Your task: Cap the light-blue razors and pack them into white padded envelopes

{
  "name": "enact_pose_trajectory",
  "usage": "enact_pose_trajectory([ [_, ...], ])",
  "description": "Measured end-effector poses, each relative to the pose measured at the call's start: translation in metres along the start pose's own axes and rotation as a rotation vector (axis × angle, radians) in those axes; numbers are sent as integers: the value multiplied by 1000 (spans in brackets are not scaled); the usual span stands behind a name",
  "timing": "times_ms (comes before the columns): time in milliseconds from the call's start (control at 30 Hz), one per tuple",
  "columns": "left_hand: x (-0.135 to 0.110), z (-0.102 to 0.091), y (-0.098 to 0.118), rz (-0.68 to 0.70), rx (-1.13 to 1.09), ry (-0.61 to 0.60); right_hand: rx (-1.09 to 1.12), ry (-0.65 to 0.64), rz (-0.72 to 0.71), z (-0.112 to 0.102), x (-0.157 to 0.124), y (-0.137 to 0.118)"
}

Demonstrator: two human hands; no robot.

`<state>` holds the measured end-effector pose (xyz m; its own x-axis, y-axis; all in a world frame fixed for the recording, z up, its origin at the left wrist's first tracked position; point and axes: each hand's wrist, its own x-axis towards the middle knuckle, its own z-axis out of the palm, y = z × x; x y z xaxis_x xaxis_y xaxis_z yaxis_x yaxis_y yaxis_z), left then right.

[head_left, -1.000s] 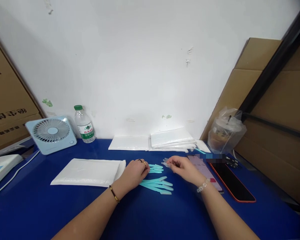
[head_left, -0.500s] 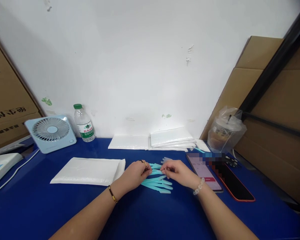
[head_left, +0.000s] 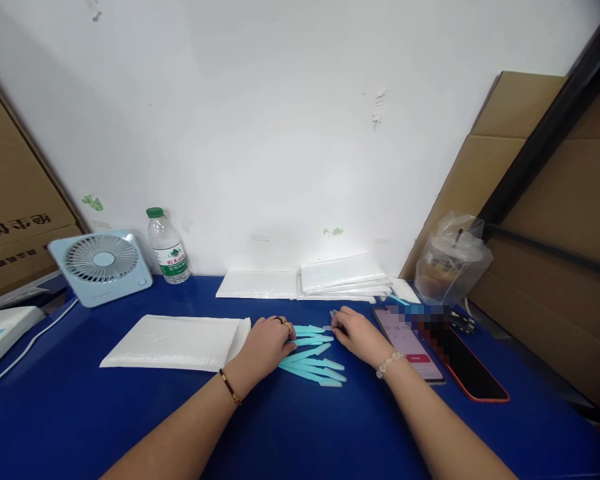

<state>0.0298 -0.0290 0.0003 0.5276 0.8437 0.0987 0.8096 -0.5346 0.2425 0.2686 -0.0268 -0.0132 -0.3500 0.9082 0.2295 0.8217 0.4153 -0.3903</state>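
Several turquoise eyebrow razors [head_left: 314, 369] lie fanned out on the blue tabletop, their pale blade ends pointing right. My left hand [head_left: 267, 345] rests over the handle ends of the upper ones, its fingers curled and closed on a razor [head_left: 313, 341]; the exact grip is partly hidden. To the right, my right hand [head_left: 356, 333] has its fingertips bent together at a small clear plastic cap [head_left: 327, 328], just beyond the razors' tips. Left of my left hand lies a white padded envelope [head_left: 180, 342], its mouth facing that hand.
Along the wall lie more white padded envelopes [head_left: 344, 275]. Two phones, one lit [head_left: 414, 350] and one dark with a red edge [head_left: 473, 370], are at right near a bagged drink cup [head_left: 445, 263]. A light-blue fan [head_left: 105, 263] and a water bottle [head_left: 169, 250] stand at left.
My hands have moved apart. The left slid slightly left over the razor handles; the right drew back and up to the small clear caps. The envelope has stayed put.
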Motion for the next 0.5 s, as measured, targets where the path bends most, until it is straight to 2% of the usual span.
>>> enact_pose_trajectory([
  [200, -2, 1, 2, 55, 76, 34, -65, 29, 19, -1, 0, -1],
  [367, 0, 3, 5, 85, 200, 44, 120, 72, 69, -9, -2, 0],
  [500, 2, 0, 5, 51, 132, 42, 340, 121, 114, -13, -4, 1],
])
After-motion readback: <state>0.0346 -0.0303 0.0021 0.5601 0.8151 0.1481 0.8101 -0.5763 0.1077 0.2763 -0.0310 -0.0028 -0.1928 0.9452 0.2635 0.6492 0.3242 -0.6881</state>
